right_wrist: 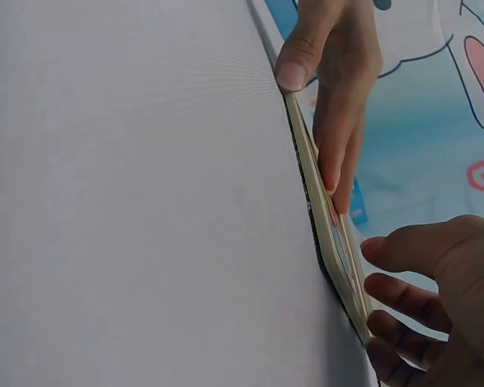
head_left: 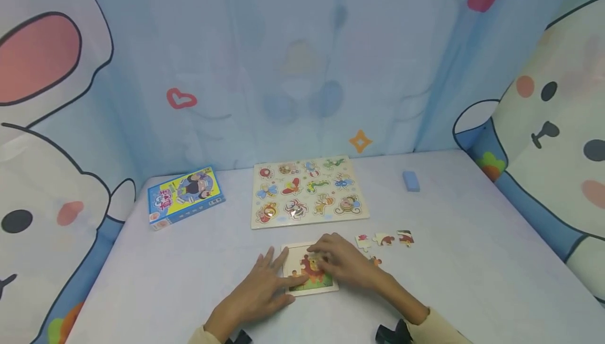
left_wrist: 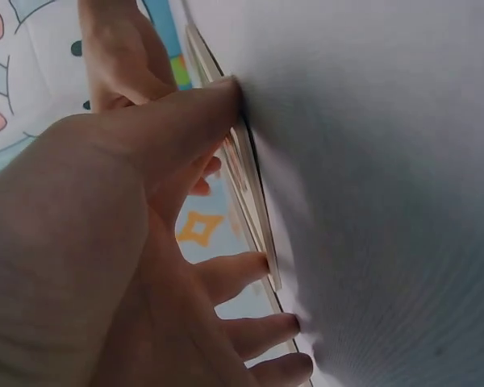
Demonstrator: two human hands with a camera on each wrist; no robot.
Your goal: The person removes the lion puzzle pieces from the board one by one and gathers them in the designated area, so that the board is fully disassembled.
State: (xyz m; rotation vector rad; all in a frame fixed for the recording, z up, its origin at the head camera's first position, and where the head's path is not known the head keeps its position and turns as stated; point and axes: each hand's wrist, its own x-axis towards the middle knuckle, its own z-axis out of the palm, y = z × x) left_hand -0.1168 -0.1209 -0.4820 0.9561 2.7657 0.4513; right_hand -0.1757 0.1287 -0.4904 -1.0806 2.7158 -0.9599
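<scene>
A small framed puzzle (head_left: 312, 290) with a red and orange animal picture lies near the table's front. The left hand (head_left: 262, 287) spreads over its left side; in the left wrist view that hand (left_wrist: 177, 242) has its thumb against the frame's edge (left_wrist: 262, 218). Over the upper right of the puzzle is the right hand (head_left: 350, 262), fingers bent down at the picture; whether they pinch a piece is hidden. In the right wrist view the right hand (right_wrist: 436, 298) has bent fingers at the frame's side (right_wrist: 331, 250).
Loose puzzle pieces (head_left: 384, 239) lie right of the frame, one close to the right forearm. Behind it is a larger insect-picture board (head_left: 309, 191). A blue and yellow box (head_left: 186, 197) stands back left, a blue block (head_left: 411, 181) back right. A patterned curtain (head_left: 293, 60) borders the table.
</scene>
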